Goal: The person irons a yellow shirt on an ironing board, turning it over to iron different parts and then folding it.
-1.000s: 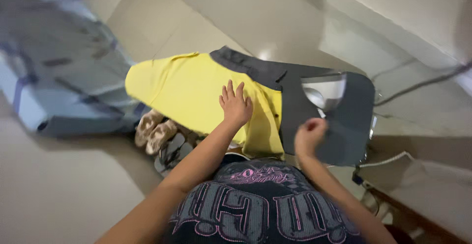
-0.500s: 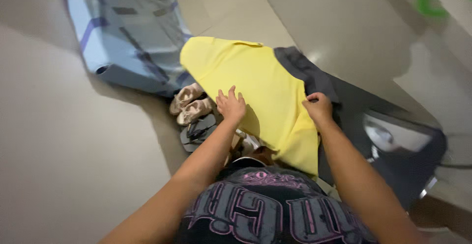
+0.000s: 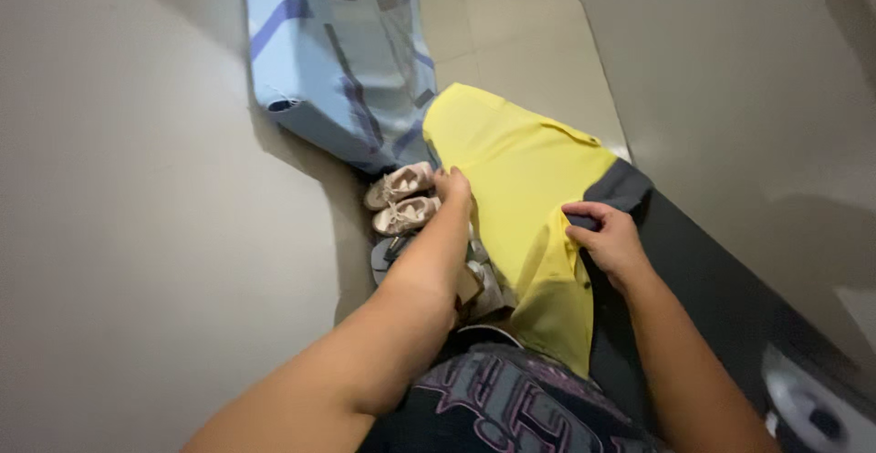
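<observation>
1. Tiled floor (image 3: 511, 33) behind; yellow shirt (image 3: 529, 197) lies over dark ironing board (image 3: 712, 298).
2. L hand (image 3: 452, 187) grips shirt's left edge, fingers curled.
3. R hand (image 3: 610, 239) pinches right edge.
4. Beige shoes (image 3: 401, 199) just beside L hand; blue mattress (image 3: 342, 61) beyond.

A yellow garment (image 3: 525, 207) lies spread over a dark grey ironing board (image 3: 721, 298). The left hand (image 3: 453, 187) grips its left edge; the right hand (image 3: 607, 239) pinches its right edge. Beige shoes (image 3: 400, 199) sit on the floor (image 3: 137, 234) beside a blue patterned mattress (image 3: 338, 52).
</observation>
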